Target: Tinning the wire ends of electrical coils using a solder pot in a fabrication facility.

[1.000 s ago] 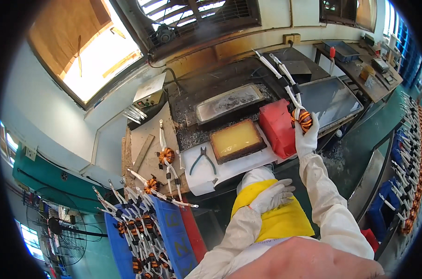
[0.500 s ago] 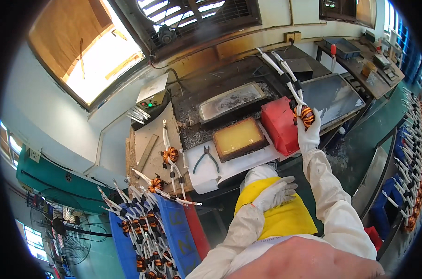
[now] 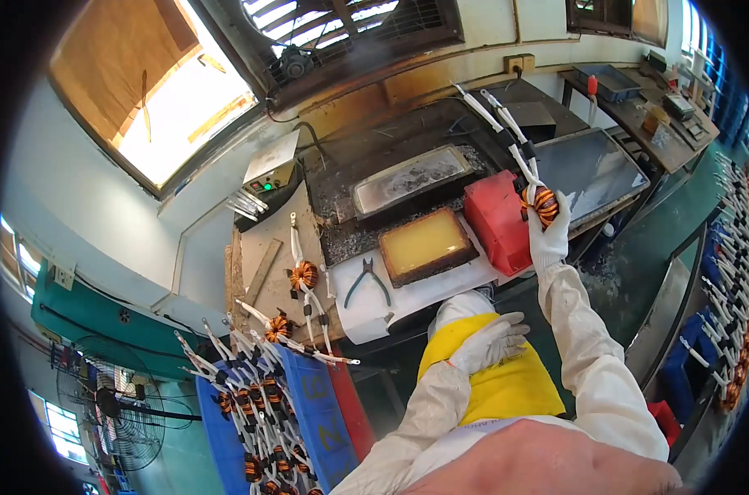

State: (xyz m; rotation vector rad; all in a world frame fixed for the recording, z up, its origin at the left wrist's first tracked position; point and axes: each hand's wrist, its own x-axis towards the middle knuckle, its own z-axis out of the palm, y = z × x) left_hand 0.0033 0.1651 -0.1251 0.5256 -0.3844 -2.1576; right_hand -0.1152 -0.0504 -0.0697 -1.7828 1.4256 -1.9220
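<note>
My right hand (image 3: pixel 550 241), in a white glove, is closed around an orange-and-black toroidal coil (image 3: pixel 543 206). The coil's white sleeved leads (image 3: pixel 510 132) point up and away, over the bench, beside a red box (image 3: pixel 500 231). My left hand (image 3: pixel 491 341), also gloved, rests on the yellow apron (image 3: pixel 506 386) across my lap, fingers stretched out and holding nothing. Left of the red box sits a dark-rimmed tray (image 3: pixel 440 270) of yellow material. Behind that tray is a rectangular metal pot (image 3: pixel 359 200) with a grey, crusted surface. Side cutters (image 3: pixel 368 283) with dark green handles lie on white paper.
More coils (image 3: pixel 303 276) lie on the board at left, above a blue crate (image 3: pixel 315 412) packed with leaded coils. A control box (image 3: pixel 271 165) with a green light stands behind. A grey flat tray (image 3: pixel 589 177) lies right; a rack of coils (image 3: pixel 737 313) lines the far right.
</note>
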